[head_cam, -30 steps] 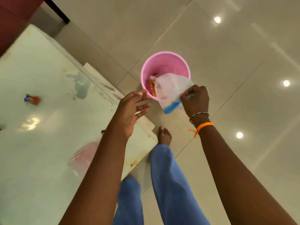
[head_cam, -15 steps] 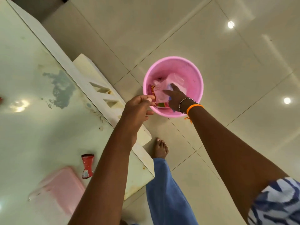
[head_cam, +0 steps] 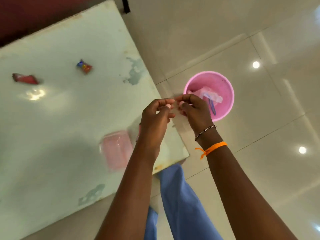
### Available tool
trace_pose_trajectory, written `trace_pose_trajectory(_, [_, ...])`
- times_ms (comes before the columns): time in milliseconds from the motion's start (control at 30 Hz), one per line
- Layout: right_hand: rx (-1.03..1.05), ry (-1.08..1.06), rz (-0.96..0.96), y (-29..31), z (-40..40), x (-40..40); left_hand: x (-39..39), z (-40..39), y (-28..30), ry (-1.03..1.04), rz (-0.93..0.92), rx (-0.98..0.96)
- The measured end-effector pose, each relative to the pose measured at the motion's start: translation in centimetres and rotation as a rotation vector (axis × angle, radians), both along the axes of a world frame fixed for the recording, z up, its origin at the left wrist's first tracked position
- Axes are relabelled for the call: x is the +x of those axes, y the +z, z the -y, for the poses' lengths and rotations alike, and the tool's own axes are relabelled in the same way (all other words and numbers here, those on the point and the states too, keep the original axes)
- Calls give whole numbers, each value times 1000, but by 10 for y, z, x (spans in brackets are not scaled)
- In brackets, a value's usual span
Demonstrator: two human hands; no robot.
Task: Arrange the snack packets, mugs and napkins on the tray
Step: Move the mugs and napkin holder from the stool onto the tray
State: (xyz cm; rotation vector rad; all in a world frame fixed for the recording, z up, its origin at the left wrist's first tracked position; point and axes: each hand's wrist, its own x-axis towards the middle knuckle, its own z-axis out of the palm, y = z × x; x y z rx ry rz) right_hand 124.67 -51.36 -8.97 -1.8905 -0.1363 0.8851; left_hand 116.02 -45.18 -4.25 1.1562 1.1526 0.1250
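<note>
Both hands, left and right, pinch something small, perhaps clear wrapping, near the pink bin. Two snack packets lie loose on the table; arranging seems barely begun.

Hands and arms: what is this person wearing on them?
Both forearms are bare, no sleeves in view. The right hand has a thin beaded bracelet at the wrist and an orange thread band knotted just above it. The left hand wears nothing visible.

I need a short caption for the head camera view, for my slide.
Both hands meet at the table corner, above a pink bucket; two snack packets lie on the table.
</note>
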Motion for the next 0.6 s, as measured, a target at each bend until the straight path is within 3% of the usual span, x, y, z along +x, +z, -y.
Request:
trace_pose_trajectory(300, [129,317,-59,87,-46,-208,-219,-22,58,415,68,75])
trace_pose_trajectory(600, [154,613,-195,121,-99,-431,-453,-41,78,806,38,73])
